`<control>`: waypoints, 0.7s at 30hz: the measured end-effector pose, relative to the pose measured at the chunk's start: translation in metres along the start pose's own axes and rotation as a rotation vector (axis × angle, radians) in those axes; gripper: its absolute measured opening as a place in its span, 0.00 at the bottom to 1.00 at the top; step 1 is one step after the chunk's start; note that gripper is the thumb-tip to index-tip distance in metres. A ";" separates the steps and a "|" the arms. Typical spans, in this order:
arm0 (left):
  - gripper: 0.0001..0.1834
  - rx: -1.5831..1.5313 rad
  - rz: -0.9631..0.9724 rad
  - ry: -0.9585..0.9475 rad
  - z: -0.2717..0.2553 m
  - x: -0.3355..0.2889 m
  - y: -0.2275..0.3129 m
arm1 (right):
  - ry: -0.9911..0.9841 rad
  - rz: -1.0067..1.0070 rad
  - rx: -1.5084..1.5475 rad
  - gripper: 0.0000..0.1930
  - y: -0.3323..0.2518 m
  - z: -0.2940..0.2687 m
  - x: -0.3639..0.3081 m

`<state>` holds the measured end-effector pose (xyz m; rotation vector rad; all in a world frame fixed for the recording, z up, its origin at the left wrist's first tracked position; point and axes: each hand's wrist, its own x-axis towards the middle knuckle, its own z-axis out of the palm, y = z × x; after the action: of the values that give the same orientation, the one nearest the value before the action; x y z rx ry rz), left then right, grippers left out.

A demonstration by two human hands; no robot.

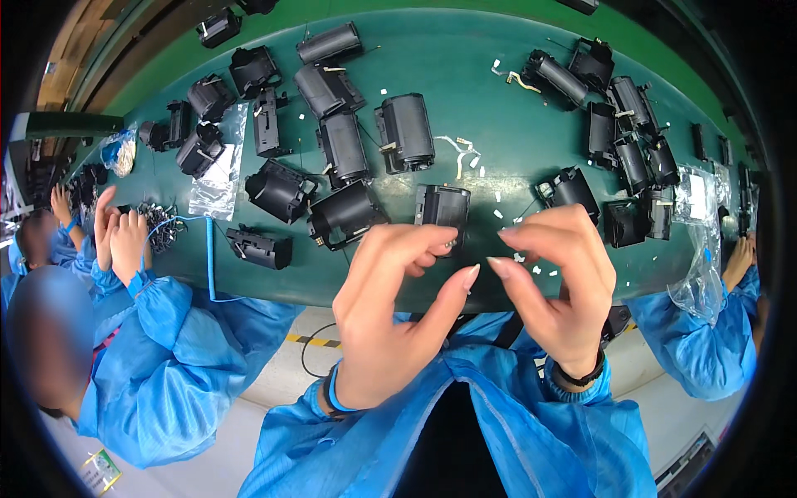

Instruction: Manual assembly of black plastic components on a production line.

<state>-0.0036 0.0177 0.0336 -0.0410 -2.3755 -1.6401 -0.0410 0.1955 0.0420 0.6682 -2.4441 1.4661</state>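
Observation:
My left hand (382, 307) is raised over the near edge of the table, fingers curled and thumb held apart from them. A tiny shiny spot shows at its index fingertip, too small to make out. Facing it, my right hand (564, 282) has its thumb and index finger apart with nothing visible between them. Just beyond my left fingertips a black plastic housing (443, 207) stands on the green table, partly hidden by that hand. Another black housing with a curved shell (349, 214) lies to its left. Beyond my right hand sits a black cylindrical housing (573, 192).
Many black housings, such as an upright one (407, 133), cover the green table (490, 50). White cable strips (462, 153) and small white scraps lie among them. A clear plastic bag (701, 278) hangs over the right edge. Co-workers in blue smocks sit left, near a blue coiled cord (210, 257), and right.

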 end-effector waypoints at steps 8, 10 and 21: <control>0.23 0.060 0.084 -0.072 -0.007 -0.001 0.006 | -0.089 -0.190 -0.088 0.13 -0.003 0.001 0.019; 0.27 0.096 0.080 -0.066 -0.004 -0.003 0.005 | -0.057 -0.144 -0.084 0.13 0.000 -0.003 0.015; 0.33 0.314 -0.093 0.010 0.018 0.003 -0.017 | 0.230 0.145 0.123 0.06 0.018 -0.020 -0.007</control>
<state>-0.0126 0.0278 0.0131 0.1374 -2.6320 -1.2800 -0.0442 0.2224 0.0350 0.3272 -2.2814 1.6562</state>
